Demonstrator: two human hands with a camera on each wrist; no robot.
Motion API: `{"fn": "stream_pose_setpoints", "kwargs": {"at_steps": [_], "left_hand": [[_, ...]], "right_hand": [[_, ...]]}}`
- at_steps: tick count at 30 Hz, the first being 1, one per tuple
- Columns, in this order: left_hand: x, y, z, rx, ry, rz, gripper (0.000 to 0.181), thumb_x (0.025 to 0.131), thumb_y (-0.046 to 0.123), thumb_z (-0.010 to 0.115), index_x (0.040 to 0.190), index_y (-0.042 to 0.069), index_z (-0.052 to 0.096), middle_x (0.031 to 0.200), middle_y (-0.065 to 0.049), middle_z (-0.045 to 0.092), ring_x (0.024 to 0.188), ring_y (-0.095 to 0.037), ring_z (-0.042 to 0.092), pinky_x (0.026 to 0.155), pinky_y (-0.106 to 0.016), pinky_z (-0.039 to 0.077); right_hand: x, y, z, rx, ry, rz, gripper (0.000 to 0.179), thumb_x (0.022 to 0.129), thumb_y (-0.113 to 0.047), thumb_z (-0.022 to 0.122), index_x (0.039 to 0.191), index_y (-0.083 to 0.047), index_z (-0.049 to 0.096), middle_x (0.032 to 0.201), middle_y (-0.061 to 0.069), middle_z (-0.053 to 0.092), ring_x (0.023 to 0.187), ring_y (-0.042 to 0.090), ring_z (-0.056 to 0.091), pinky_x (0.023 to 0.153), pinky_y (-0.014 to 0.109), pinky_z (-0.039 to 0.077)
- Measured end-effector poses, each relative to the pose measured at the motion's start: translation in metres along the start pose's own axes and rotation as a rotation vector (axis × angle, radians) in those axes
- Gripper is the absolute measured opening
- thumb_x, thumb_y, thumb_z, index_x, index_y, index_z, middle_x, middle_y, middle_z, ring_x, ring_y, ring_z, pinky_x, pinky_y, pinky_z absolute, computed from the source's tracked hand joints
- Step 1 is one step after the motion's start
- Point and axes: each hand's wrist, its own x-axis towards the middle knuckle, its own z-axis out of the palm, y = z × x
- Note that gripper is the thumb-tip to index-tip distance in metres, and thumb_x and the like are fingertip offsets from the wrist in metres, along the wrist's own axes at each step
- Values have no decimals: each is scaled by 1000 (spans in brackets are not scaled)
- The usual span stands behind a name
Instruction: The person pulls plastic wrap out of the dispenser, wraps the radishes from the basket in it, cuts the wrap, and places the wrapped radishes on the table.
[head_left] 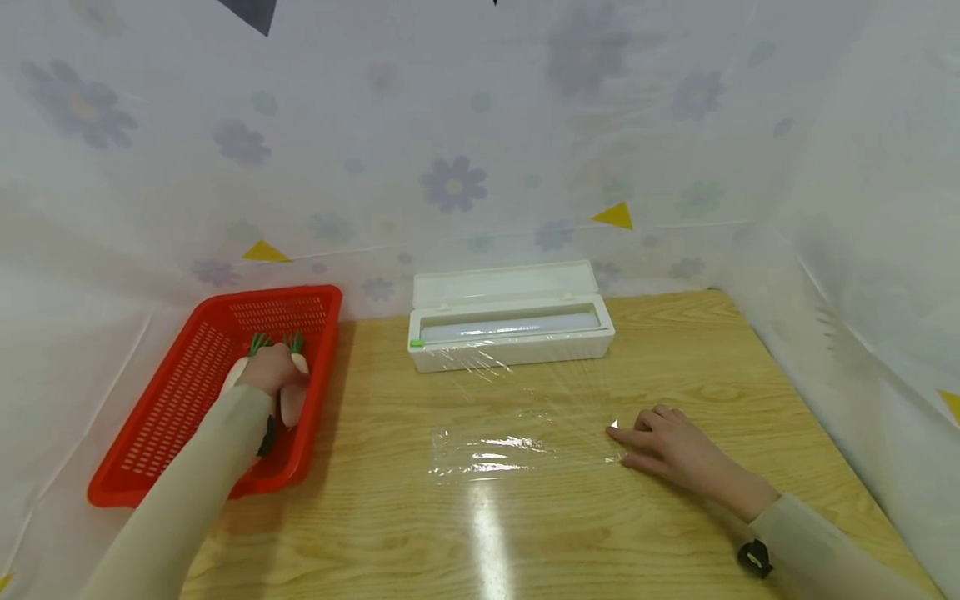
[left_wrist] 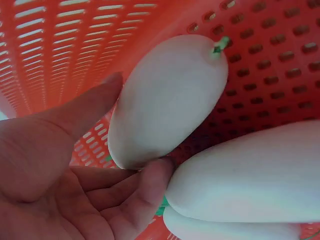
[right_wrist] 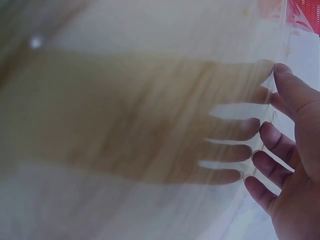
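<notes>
Left hand (head_left: 273,368) inside red basket (head_left: 172,400) at far left of table (head_left: 675,333), thumb and fingers curled round white radish (left_wrist: 167,100); two more radishes (left_wrist: 250,175) just beside it on basket floor. Right hand (head_left: 667,446) flat at near right, straight fingertips (right_wrist: 272,135) pressing right edge of cling film sheet (head_left: 510,417). Film drawn out toward near side from white dispenser box (head_left: 510,329), lid open, at far centre.
</notes>
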Motion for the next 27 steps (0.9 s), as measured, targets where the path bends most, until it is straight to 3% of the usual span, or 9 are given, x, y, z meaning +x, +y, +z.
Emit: {"fn": "stream_pose_setpoints", "kwargs": {"at_steps": [3, 9, 15, 21, 27], "left_hand": [[0, 0, -2, -14, -5, -6, 40, 88, 17, 66, 111, -15, 63, 101, -33, 67, 87, -44, 66, 77, -52, 55], [-4, -11, -4, -186, -2, 8, 33, 89, 16, 69, 105, -13, 63, 94, -25, 67, 79, -36, 64, 68, -45, 55], [-18, -9, -18, -277, 42, -29, 47, 95, 25, 71, 116, -14, 54, 105, -26, 63, 90, -36, 66, 72, -47, 60], [-35, 11, -37, -215, 134, 32, 54, 98, 29, 70, 124, -16, 55, 114, -32, 64, 92, -37, 65, 72, -41, 56], [-57, 52, -53, -199, 213, 70, 67, 99, 30, 70, 141, -15, 44, 132, -36, 55, 108, -46, 59, 87, -56, 56]], "right_hand": [[1, 0, 1, 1, 3, -2, 45, 89, -33, 82, 131, -18, 75, 93, -15, 55, 85, 4, 41, 71, 28, 36], [4, 0, 1, 1, 7, -17, 45, 89, -33, 82, 130, -18, 75, 92, -15, 54, 85, 4, 41, 73, 29, 37], [5, -1, -1, 3, 9, -23, 45, 88, -32, 83, 129, -17, 76, 91, -15, 54, 84, 4, 40, 72, 29, 37], [6, -1, -3, 13, 6, -9, 45, 88, -32, 83, 130, -18, 76, 91, -16, 52, 85, 4, 40, 72, 28, 36], [6, -2, -3, 13, 2, -11, 44, 88, -31, 83, 130, -18, 76, 91, -16, 52, 85, 4, 40, 72, 29, 35]]}}
